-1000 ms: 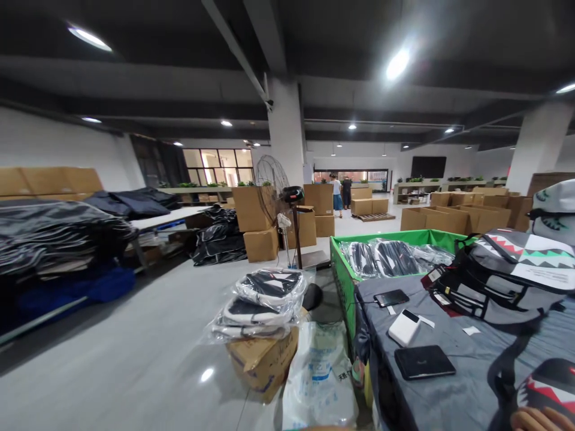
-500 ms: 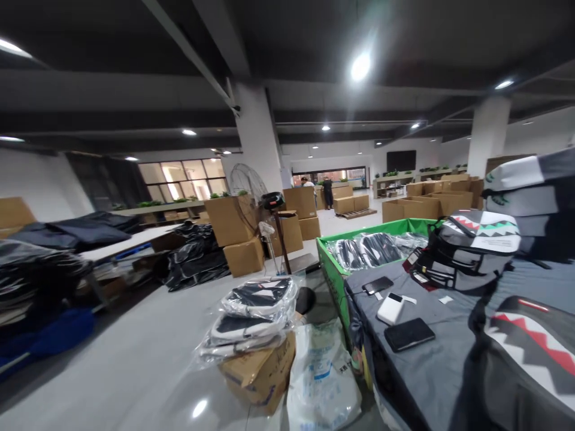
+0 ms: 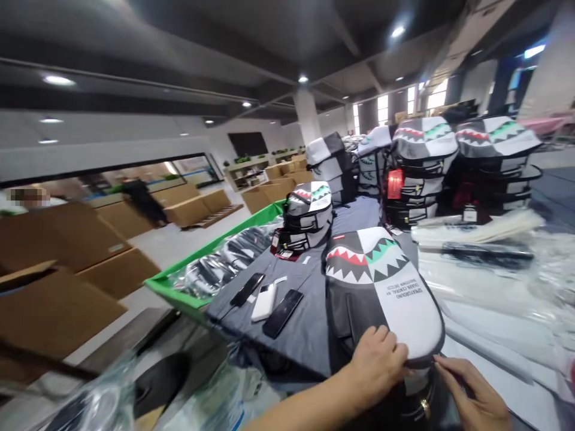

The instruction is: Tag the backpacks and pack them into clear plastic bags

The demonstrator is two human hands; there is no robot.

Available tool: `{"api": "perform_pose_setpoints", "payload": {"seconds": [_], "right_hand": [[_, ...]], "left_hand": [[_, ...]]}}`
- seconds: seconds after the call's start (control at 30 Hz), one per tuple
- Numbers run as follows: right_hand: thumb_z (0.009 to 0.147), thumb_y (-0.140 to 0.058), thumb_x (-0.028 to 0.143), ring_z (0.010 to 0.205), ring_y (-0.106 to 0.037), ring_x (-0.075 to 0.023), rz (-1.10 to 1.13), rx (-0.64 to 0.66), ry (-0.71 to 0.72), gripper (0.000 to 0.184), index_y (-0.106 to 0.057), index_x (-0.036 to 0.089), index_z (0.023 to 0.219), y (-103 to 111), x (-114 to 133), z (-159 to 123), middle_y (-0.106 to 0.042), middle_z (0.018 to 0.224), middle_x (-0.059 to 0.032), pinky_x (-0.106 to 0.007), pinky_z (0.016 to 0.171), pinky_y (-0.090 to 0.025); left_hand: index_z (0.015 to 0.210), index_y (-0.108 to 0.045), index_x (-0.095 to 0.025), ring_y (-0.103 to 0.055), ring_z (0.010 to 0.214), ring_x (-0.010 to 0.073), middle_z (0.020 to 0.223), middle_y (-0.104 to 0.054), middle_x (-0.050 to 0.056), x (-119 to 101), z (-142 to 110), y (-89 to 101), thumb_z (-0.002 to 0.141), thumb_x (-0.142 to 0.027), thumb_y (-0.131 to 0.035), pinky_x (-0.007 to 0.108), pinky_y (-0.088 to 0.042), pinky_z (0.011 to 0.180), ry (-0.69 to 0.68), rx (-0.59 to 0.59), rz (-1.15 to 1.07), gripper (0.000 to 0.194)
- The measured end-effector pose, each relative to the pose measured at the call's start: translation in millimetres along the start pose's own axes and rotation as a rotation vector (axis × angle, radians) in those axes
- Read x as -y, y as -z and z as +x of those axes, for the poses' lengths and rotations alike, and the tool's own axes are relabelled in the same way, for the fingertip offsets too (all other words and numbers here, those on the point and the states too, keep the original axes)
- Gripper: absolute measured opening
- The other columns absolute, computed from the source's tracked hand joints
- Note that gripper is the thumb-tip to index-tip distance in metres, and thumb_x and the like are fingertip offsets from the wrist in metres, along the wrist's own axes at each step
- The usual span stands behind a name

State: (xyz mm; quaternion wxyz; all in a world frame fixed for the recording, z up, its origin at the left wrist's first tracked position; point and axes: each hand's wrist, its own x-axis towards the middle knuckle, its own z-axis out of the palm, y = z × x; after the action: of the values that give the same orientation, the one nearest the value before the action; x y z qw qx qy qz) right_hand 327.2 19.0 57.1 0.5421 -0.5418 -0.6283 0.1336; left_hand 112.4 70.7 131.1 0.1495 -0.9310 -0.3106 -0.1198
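A grey and white backpack with a red and green shark-mouth print lies on the cloth-covered table right in front of me. My left hand is closed over its near edge, fingers curled against the dark and white panels. At the near right corner my right hand has thumb and fingers pinched together at the bag's edge; what small part they grip is hidden. A gold-coloured zipper pull hangs on the side below, between the two hands.
Phones and a white power bank lie left of the bag. Stacked backpacks stand behind, plastic bags on the right. A green-rimmed bin holds wrapped bags. Cartons and people are at left.
My view has swung right, bringing the backpack from the lower right edge to the middle. Both my hands have come into view on it.
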Motion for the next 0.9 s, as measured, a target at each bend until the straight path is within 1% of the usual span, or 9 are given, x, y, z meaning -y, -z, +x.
{"api": "perform_pose_setpoints", "payload": {"seconds": [0.13,0.23,0.33,0.43,0.53,0.63,0.7,0.77,0.9], "right_hand": [[0.078,-0.066,0.071,0.068,-0.070,-0.0198,0.011,-0.188,-0.217,0.048,-0.078,0.024,0.080,10.2,-1.9,39.7,-0.075,0.079,-0.0045,-0.026,0.063,-0.058],[0.073,-0.059,0.082,0.075,-0.070,-0.0243,0.003,-0.217,-0.202,0.064,-0.074,0.021,0.077,0.3,-19.3,96.8,-0.075,0.083,-0.0105,-0.032,0.062,-0.056],[0.073,-0.050,0.088,0.077,-0.069,-0.0245,0.014,-0.123,-0.178,0.072,-0.072,0.019,0.075,-25.8,-37.7,155.0,-0.074,0.081,-0.0118,-0.036,0.071,-0.056],[0.082,-0.049,0.078,0.074,-0.066,-0.0217,0.001,0.017,-0.172,0.062,-0.071,0.019,0.077,-43.9,-50.1,178.1,-0.072,0.079,-0.0096,-0.035,0.071,-0.054],[0.091,-0.049,0.060,0.087,-0.065,-0.0234,-0.053,0.041,-0.169,0.046,-0.071,0.020,0.099,-38.1,-48.6,143.2,-0.070,0.095,-0.0106,-0.037,0.079,-0.053],[0.094,-0.046,0.046,0.091,-0.065,-0.0241,-0.087,0.041,-0.153,0.033,-0.065,0.021,0.107,-21.1,-35.6,64.7,-0.067,0.101,-0.0106,-0.038,0.081,-0.054],[0.096,-0.047,0.037,0.090,-0.066,-0.0216,-0.104,0.116,-0.058,0.021,-0.061,0.024,0.104,-17.8,-28.4,10.8,-0.066,0.098,-0.0076,-0.035,0.081,-0.055],[0.091,-0.051,0.029,0.096,-0.067,-0.0216,-0.162,0.151,0.014,0.029,-0.054,0.024,0.120,-24.8,-26.9,-27.5,-0.065,0.109,-0.0087,-0.035,0.082,-0.057],[0.083,-0.046,0.017,0.096,-0.067,-0.0242,-0.281,0.064,0.005,0.044,-0.045,0.021,0.127,-50.6,-39.7,-41.0,-0.063,0.110,-0.0114,-0.038,0.077,-0.059]], "left_hand": [[0.086,-0.050,-0.018,-0.055,0.067,0.0176,0.074,-0.057,0.001,6.1,-16.9,-0.6,0.096,-0.027,-0.061,0.031,-0.028,0.050,-0.188,0.100,0.055,0.018],[0.083,-0.049,-0.018,-0.052,0.064,0.0173,0.072,-0.054,0.002,-3.5,-30.9,-1.1,0.091,-0.024,-0.064,0.032,-0.025,0.049,-0.250,0.038,0.067,0.019],[0.081,-0.049,-0.018,-0.050,0.061,0.0168,0.070,-0.051,0.001,-3.6,-35.3,2.1,0.089,-0.026,-0.065,0.032,-0.026,0.050,-0.266,-0.045,0.045,0.020],[0.076,-0.049,-0.019,-0.049,0.060,0.0162,0.066,-0.051,0.000,7.7,-27.4,5.6,0.092,-0.022,-0.061,0.032,-0.029,0.052,-0.198,-0.195,-0.006,0.021],[0.072,-0.050,-0.020,-0.051,0.062,0.0159,0.065,-0.054,0.000,8.8,-26.3,2.3,0.095,-0.018,-0.053,0.031,-0.037,0.059,-0.136,-0.392,-0.099,0.023],[0.087,-0.058,-0.017,-0.058,0.070,0.0173,0.077,-0.063,0.004,-14.4,-41.2,-11.2,0.093,-0.016,-0.052,0.031,-0.046,0.066,-0.070,-0.357,-0.226,0.009],[0.097,-0.061,-0.016,-0.062,0.071,0.0188,0.083,-0.067,0.006,-35.2,-47.8,-22.7,0.092,-0.017,-0.055,0.031,-0.049,0.065,0.059,-0.187,-0.257,0.007],[0.096,-0.062,-0.017,-0.066,0.069,0.0201,0.082,-0.070,0.005,-50.5,-42.0,-30.2,0.095,-0.020,-0.056,0.030,-0.049,0.062,0.215,0.070,-0.280,0.007],[0.095,-0.066,-0.017,-0.071,0.079,0.0233,0.090,-0.074,0.008,-56.6,-1.4,-22.2,0.103,-0.028,-0.045,0.030,-0.050,0.070,0.353,0.440,-0.477,0.025]]}}
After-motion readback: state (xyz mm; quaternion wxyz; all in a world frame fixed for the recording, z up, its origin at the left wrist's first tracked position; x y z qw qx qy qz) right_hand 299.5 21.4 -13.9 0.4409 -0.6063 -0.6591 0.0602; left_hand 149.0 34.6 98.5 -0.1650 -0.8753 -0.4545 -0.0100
